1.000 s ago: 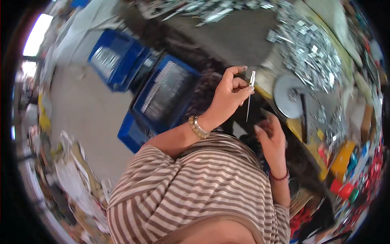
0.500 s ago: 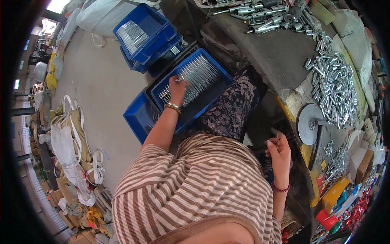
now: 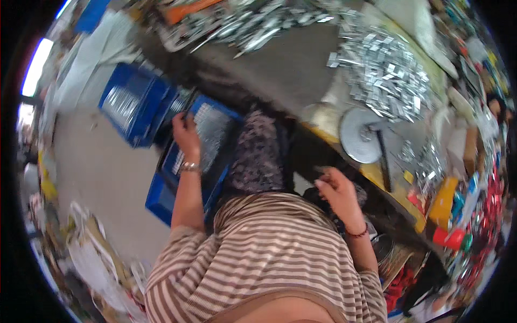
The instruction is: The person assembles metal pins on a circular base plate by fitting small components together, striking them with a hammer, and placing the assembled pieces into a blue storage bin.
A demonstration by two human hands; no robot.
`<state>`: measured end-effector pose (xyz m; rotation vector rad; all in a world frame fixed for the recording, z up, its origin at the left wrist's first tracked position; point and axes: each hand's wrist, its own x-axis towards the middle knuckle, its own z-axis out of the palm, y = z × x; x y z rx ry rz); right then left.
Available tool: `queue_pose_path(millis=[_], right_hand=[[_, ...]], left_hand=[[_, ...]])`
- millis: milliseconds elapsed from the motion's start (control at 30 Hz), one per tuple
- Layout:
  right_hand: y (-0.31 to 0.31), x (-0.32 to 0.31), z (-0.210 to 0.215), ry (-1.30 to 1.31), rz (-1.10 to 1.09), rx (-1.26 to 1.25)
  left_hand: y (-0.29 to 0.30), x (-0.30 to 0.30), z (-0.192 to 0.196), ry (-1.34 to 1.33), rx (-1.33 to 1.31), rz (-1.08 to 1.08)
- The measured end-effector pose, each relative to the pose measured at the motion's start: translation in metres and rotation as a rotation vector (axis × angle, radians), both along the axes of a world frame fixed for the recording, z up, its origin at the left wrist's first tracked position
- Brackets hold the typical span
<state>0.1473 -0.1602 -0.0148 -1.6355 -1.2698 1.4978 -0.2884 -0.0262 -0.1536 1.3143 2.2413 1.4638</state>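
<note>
Grey floor spreads to your left, with a cluttered table [image 3: 301, 64] ahead and to your right. On the table lies a big heap of small shiny metal pieces [image 3: 385, 72], and near its front edge a round grey disc [image 3: 358, 134] with a dark handle [image 3: 383, 164] just beside it. Coloured packs [image 3: 449, 215] crowd the right end. Your patterned knee [image 3: 258, 153] sits between your hands and blocks part of the crate [image 3: 202, 148]. That crate is blue, low beside the table, filled with thin silvery rods lying in rows; a second blue crate [image 3: 129, 107] stands just beyond it. Your left hand [image 3: 186, 134] reaches into the near crate, fingers curled on the rods, though you cannot tell whether it grips any. Your right hand [image 3: 334, 188] hovers loosely curled near the table edge, holding nothing that shows.
</note>
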Motion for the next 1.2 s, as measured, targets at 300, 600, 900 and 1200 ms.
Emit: queue_pose_path(millis=[300,600,900,1200], right_hand=[[0.001,-0.006,0.02,0.033,0.035,0.141],[-0.021,0.023,0.019,-0.037,-0.035,0.177],[-0.035,0.035,0.019,-0.046,-0.074,0.17],[-0.029,0.073,0.066,-0.246,-0.133,0.366]], left_hand=[[0.082,0.229,0.187,0.085,0.091,-0.982],[0.187,0.297,0.158,0.468,-0.064,-1.049],[0.164,0.291,0.173,0.563,-0.208,-1.2],[0.116,0.261,0.191,0.452,-0.23,-1.275]])
